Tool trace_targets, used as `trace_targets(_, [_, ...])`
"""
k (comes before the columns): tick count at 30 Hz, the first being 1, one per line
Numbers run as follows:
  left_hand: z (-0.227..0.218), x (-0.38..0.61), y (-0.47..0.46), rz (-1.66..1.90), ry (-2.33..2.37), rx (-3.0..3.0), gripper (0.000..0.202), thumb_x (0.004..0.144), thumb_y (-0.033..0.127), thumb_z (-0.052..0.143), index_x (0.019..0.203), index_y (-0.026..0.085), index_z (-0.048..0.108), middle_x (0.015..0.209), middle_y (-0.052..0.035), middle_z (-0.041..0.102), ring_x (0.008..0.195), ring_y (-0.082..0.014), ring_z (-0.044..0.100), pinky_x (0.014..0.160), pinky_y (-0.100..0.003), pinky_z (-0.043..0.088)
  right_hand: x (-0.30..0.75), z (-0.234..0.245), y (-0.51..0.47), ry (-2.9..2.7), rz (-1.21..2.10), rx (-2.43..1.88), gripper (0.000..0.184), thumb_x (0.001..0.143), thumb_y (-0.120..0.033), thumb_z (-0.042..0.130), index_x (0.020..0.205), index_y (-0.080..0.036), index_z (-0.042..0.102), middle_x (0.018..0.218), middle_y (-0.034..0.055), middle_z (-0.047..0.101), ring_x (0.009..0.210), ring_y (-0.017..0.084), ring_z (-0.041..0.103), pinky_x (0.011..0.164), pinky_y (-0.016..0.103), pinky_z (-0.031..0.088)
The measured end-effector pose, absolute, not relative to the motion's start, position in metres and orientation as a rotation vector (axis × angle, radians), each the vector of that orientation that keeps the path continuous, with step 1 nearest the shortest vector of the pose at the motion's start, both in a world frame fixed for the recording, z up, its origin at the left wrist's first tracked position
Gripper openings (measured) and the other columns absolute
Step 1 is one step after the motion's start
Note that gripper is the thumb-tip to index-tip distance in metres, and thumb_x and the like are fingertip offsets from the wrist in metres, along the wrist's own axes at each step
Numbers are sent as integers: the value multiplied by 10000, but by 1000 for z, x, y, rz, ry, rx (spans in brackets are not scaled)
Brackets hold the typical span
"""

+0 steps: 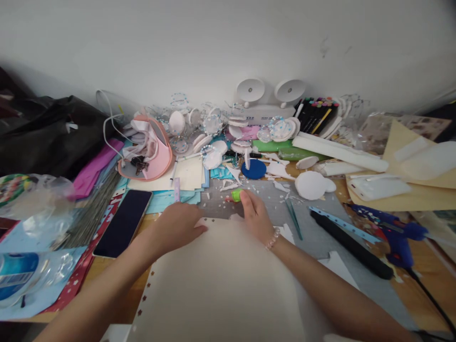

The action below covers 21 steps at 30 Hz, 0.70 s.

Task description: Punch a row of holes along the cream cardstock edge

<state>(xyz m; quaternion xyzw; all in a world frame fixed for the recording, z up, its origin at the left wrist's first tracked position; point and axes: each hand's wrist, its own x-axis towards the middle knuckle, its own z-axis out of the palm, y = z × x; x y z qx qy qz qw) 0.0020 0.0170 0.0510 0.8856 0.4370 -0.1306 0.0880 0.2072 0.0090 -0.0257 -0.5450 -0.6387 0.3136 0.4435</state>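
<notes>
A large cream sheet of paper point(221, 285) with punched shapes along its left edge lies in front of me on a grey cutting mat point(320, 228). My left hand point(178, 225) rests palm down on the sheet's top left part, fingers curled at its edge. My right hand point(254, 213) sits at the sheet's top edge and grips a small green and red tool point(235, 195) that lies on the mat.
A black phone point(123, 222) lies left of the sheet. A blue glue gun point(392, 235), a black bar point(351, 244) and tweezers point(294, 218) lie to the right. White foam discs point(311, 185), a blue disc point(253, 169), markers point(317, 114) and a pink pouch point(149, 149) crowd the back.
</notes>
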Motion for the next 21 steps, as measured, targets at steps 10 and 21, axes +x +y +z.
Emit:
trace_targets(10, [46, 22, 13, -235, 1179, 2608, 170, 857, 271, 464, 967, 198, 572, 933, -53, 670, 883, -241, 620, 782, -369, 427, 207, -22, 12, -1628, 683, -1307, 368, 921, -398, 354, 772, -212, 634, 804, 43, 651, 901, 218, 582, 845, 356, 412])
trace_targets(21, [49, 14, 16, -203, 1277, 2539, 219, 864, 199, 406, 788, 203, 611, 764, -26, 665, 738, -203, 624, 612, -279, 370, 212, -7, 7, -1589, 946, -1187, 211, 819, -341, 571, 986, -214, 585, 938, 31, 621, 895, 180, 569, 802, 308, 443])
